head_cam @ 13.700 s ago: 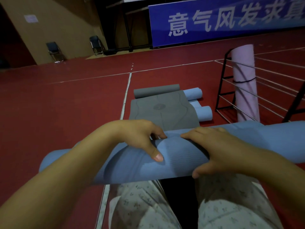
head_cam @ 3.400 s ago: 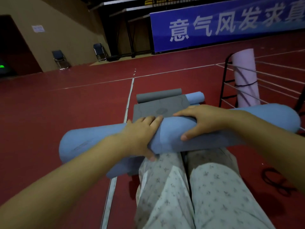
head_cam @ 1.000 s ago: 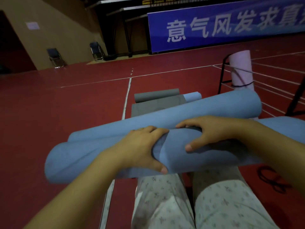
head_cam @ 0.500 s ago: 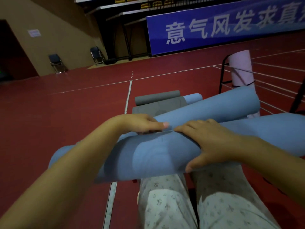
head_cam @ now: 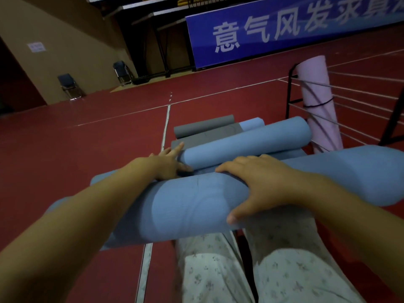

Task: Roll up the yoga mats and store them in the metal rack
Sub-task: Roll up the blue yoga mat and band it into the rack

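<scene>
A person's right hand [head_cam: 260, 184] clasps the blue mat roll [head_cam: 196, 204] across the lap while the left hand [head_cam: 168, 162], fingers now released, reaches to its loosened second roll [head_cam: 247, 143], needing re-rolling before racking.

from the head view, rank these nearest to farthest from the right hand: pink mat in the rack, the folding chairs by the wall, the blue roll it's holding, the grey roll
1. Blue roll: under the right hand, across the lap.
2. Grey roll: on the floor ahead, slightly left.
3. Pink mat: upright in the metal rack, to the right. Close to the grey roll's rank.
4. Folding chairs: far left, by the wall.
</scene>
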A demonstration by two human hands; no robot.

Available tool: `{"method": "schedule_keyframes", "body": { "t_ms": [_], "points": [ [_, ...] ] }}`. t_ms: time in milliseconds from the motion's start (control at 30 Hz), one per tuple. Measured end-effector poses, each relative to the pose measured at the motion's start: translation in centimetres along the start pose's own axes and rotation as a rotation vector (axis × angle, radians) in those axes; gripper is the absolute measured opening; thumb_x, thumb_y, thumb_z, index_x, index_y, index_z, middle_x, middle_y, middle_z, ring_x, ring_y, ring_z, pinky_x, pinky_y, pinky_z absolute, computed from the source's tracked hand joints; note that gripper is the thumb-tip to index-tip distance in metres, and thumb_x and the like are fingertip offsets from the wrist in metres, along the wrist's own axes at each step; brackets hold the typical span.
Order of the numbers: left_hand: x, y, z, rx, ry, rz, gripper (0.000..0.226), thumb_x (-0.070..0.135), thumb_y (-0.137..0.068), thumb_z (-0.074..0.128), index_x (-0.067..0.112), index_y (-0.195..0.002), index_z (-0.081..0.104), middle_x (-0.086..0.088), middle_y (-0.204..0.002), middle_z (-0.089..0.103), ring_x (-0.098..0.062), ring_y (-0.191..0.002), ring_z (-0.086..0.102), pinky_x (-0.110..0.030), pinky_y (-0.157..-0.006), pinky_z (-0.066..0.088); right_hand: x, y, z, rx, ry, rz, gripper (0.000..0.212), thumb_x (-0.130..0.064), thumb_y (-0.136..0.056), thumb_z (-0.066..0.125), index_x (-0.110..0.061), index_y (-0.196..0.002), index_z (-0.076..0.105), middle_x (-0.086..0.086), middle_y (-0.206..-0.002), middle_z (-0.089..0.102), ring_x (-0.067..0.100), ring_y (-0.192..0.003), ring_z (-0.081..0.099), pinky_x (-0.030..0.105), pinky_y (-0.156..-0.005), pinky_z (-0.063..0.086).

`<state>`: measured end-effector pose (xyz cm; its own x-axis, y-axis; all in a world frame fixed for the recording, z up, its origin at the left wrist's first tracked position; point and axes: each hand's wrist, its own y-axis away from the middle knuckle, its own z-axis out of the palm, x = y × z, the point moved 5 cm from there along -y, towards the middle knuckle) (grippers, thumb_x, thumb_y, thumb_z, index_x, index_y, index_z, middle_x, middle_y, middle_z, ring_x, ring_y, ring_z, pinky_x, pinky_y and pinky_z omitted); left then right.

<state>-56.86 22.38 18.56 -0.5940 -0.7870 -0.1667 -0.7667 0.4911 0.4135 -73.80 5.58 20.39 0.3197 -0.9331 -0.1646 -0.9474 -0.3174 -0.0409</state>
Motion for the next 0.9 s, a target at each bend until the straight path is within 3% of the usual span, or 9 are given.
{"method": "schedule_keyframes", "body": {
  "t_ms": [100, 167, 267, 333, 400, 500, 600, 767, 900],
  "points": [
    [0.7, 1.1, -1.4, 0.121, 0.073, 0.063, 0.054, 0.051, -0.094, 0.047, 0.046, -0.145, 0.028, -0.002, -0.160, 0.007, -0.028, -0.142, 0.024, -0.044, -0.114, 0.023, 1.3, -1.7, -0.4, -0.073, -0.119, 0.022, 0.084, -0.084, -0.051, 0.063, -0.051, -0.124, 0.037, -0.023, -0.117, 0.052, 0.003, -0.106, 0.052, 0.032, -0.094, 0.043],
    [1.8, 3.4, -2.6, 0.194, 0.186, 0.112, 0.051, 0.049, -0.095, 0.045, 0.038, -0.144, 0.035, 0.002, -0.149, 0.040, -0.020, -0.130, 0.043, -0.031, -0.108, 0.032, 2.0, -2.8, -0.6, -0.124, -0.216, 0.032, 0.079, -0.083, -0.049, 0.065, -0.052, -0.117, 0.041, -0.023, -0.113, 0.056, 0.002, -0.100, 0.055, 0.033, -0.092, 0.048],
    [3.9, 8.4, -3.6, 0.335, 0.247, 0.246, 0.049, 0.061, -0.087, 0.049, 0.037, -0.129, 0.054, 0.012, -0.127, 0.059, -0.008, -0.113, 0.055, -0.023, -0.098, 0.041, 2.7, -4.0, -0.5, -0.174, -0.274, 0.045, 0.076, -0.083, -0.046, 0.065, -0.052, -0.112, 0.044, -0.021, -0.109, 0.059, 0.001, -0.097, 0.057, 0.034, -0.091, 0.049],
    [5.3, 11.1, -2.8, 0.362, 0.168, 0.307, 0.072, 0.074, -0.073, 0.057, 0.036, -0.134, 0.046, 0.012, -0.123, 0.055, -0.007, -0.108, 0.055, -0.028, -0.094, 0.045, 2.6, -4.2, -0.6, -0.197, -0.291, 0.040, 0.070, -0.078, -0.051, 0.069, -0.051, -0.111, 0.046, -0.021, -0.109, 0.059, 0.000, -0.097, 0.058, 0.033, -0.091, 0.049],
    [6.5, 11.7, -0.8, 0.387, -0.021, 0.278, 0.100, 0.073, -0.062, 0.067, 0.028, -0.142, 0.030, 0.005, -0.130, 0.044, -0.014, -0.115, 0.048, -0.035, -0.097, 0.043, 2.3, -4.3, -0.7, -0.215, -0.286, 0.040, 0.064, -0.070, -0.060, 0.072, -0.047, -0.116, 0.048, -0.020, -0.112, 0.059, 0.000, -0.098, 0.057, 0.029, -0.091, 0.048],
    [7.2, 10.4, 1.1, 0.485, -0.236, 0.201, 0.122, 0.072, -0.059, 0.070, 0.015, -0.149, 0.010, -0.005, -0.139, 0.033, -0.025, -0.127, 0.037, -0.045, -0.102, 0.037, 2.1, -4.3, -1.8, -0.148, -0.159, 0.072, 0.079, -0.075, -0.060, 0.065, -0.041, -0.128, 0.045, -0.018, -0.120, 0.053, 0.003, -0.102, 0.053, 0.026, -0.091, 0.043],
    [6.4, 9.2, 0.8, 0.546, -0.165, 0.231, 0.118, 0.072, -0.059, 0.069, 0.015, -0.148, 0.015, -0.005, -0.134, 0.040, -0.025, -0.119, 0.046, -0.042, -0.096, 0.042, 1.2, -2.9, -3.0, 0.044, 0.090, 0.023, 0.095, -0.087, -0.059, 0.050, -0.036, -0.138, 0.036, -0.011, -0.126, 0.046, 0.011, -0.113, 0.047, 0.032, -0.094, 0.041],
    [6.3, 8.1, -1.2, 0.487, -0.060, 0.291, 0.098, 0.063, -0.058, 0.077, 0.021, -0.135, 0.033, -0.001, -0.117, 0.049, -0.021, -0.097, 0.056, -0.034, -0.079, 0.049, 0.0, -0.9, 0.0, -0.069, 0.396, 0.109, 0.118, -0.074, -0.063, 0.064, -0.032, -0.149, -0.005, 0.000, -0.152, 0.014, 0.022, -0.138, 0.021, 0.047, -0.112, 0.019],
    [6.1, 7.9, -2.1, 0.415, -0.051, 0.260, 0.097, 0.063, -0.056, 0.079, 0.021, -0.131, 0.034, -0.001, -0.119, 0.049, -0.021, -0.096, 0.057, -0.038, -0.081, 0.052, 0.0, -1.5, -0.4, 0.025, 0.384, 0.093, 0.110, -0.065, -0.066, 0.065, -0.032, -0.148, 0.001, 0.001, -0.145, 0.027, 0.022, -0.129, 0.032, 0.043, -0.104, 0.029]
  ]
}}
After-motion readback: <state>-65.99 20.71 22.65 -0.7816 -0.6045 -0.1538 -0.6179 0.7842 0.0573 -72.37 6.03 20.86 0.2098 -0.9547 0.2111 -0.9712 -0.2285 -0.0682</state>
